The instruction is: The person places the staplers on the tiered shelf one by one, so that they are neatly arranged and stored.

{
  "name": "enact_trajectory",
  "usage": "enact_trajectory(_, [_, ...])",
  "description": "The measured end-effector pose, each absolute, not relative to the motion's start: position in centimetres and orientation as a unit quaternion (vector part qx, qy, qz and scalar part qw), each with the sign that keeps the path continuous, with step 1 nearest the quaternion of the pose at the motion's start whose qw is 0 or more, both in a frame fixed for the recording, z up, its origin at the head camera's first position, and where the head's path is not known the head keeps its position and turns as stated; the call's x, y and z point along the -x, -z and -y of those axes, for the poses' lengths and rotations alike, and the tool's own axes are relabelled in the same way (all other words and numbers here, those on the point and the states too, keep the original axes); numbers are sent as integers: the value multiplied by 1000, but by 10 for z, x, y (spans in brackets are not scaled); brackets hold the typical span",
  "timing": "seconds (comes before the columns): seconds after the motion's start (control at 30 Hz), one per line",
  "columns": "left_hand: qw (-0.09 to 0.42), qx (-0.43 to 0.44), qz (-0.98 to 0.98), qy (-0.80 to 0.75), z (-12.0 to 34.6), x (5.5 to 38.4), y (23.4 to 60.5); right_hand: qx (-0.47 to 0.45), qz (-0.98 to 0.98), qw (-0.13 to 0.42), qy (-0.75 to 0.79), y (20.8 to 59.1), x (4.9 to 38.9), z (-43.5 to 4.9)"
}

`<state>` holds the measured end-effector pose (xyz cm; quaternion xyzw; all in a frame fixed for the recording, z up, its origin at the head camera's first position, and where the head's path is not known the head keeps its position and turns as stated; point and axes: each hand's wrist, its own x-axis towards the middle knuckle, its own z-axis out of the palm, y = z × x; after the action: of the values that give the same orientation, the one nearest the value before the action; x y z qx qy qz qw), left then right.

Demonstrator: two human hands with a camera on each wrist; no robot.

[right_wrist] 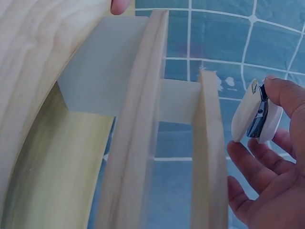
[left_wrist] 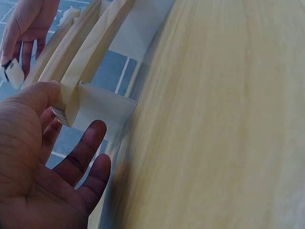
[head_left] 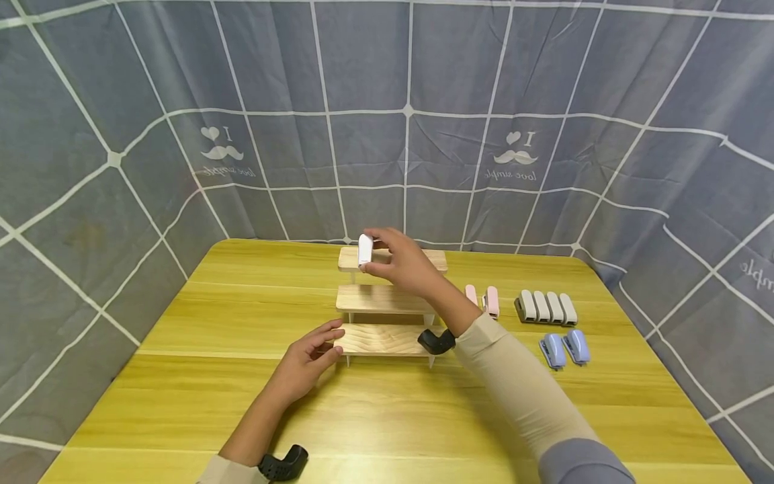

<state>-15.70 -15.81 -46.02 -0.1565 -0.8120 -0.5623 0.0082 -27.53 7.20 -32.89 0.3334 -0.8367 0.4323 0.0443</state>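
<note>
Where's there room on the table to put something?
The table is bare left of the wooden stand and in front, between the left hand and right sleeve. The middle step looks bare. Right of the stand is crowded: pink staplers, white ones, blue ones.

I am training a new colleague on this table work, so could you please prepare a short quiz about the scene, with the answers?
1. The right hand holds a stapler. Which shelf is it nearest to: A) the lowest, B) the middle, C) the top shelf?
2. True or false: the left hand is also holding a stapler.
3. How many blue staplers are on the table?

Key:
1. C.
2. False; it grips the left end of the lowest shelf.
3. Two.
</note>
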Motion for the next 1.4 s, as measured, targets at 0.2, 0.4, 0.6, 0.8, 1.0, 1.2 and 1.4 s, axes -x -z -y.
enact_trajectory(0.2, [4, 155, 810, 566, 158, 157, 460, -333, 841, 40, -425, 332, 278, -62])
enact_trajectory(0.4, [5, 156, 808, 569, 157, 157, 457, -326, 846, 41, -420, 333, 282, -55])
enact_trajectory(0.6, [3, 156, 805, 573, 157, 156, 456, -316, 863, 49, -391, 331, 283, -50])
enact_trajectory(0.8, [6, 156, 808, 568, 157, 157, 459, -306, 877, 55, -365, 331, 284, -48])
enact_trajectory(1.0, [7, 156, 807, 569, 157, 157, 459, -295, 882, 48, -365, 331, 286, -46])
enact_trajectory(1.2, [5, 155, 810, 566, 158, 156, 459, -299, 883, 39, -360, 333, 289, -46])
enact_trajectory(1.4, [5, 153, 812, 564, 159, 157, 460, -311, 878, 28, -362, 333, 290, -45])
